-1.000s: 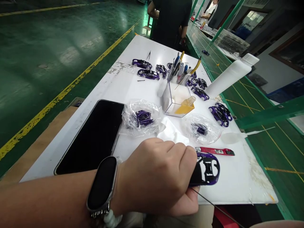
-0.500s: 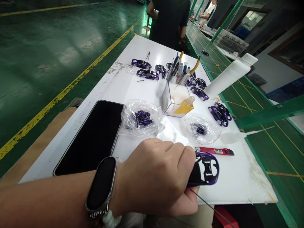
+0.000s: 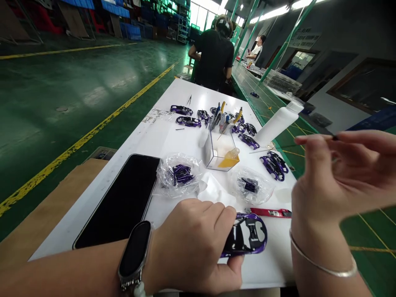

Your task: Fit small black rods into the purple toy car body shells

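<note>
purple and black car shell (image 3: 239,239)

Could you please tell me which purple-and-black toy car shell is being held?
The toy car shell in the left hand; the other shells lie unheld beyond it.

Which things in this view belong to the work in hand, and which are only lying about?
In the work:
- car body, held in the left hand
- thin dark piece, pinched by the right hand
- probably the similar purple bodies and small purple parts

Apparently just lying about:
- black tablet-like device
- red tool
- white bottle
</note>
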Motion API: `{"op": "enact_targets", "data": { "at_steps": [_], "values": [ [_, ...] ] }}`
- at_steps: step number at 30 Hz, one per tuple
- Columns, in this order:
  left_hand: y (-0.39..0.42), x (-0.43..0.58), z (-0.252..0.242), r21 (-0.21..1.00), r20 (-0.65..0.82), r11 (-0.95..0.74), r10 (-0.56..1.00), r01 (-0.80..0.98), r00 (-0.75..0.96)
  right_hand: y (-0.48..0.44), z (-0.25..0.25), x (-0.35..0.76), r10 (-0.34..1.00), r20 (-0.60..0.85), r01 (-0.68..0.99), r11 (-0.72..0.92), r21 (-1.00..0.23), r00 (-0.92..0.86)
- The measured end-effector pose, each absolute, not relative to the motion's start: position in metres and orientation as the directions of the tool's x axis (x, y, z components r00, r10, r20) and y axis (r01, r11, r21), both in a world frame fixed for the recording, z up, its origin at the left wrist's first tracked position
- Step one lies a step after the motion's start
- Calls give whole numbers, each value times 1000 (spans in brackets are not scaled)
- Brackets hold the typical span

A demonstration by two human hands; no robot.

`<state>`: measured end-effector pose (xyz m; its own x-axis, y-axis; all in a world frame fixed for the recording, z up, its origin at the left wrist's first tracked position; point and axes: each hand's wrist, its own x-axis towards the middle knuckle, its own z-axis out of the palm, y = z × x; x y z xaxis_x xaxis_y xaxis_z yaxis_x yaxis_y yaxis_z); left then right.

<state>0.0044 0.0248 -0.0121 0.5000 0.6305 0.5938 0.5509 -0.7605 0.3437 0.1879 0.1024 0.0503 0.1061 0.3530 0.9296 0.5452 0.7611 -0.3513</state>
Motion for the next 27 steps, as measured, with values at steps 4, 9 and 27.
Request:
{"op": "enact_targets", "data": {
  "at_steps": [4,9,27],
  "values": [
    [25,5,-12,350,600,-763,628,543,496,134,38,187,268,961,615,747,-253,71],
    [25,3,-12,365,592,-769,627,525,507,139,24,191,578,797,785,572,-240,-177],
    [24,3,-5,548,500,-732,674,404,544,-11,-7,231,878,227,397,404,-824,-422]
  ]
}}
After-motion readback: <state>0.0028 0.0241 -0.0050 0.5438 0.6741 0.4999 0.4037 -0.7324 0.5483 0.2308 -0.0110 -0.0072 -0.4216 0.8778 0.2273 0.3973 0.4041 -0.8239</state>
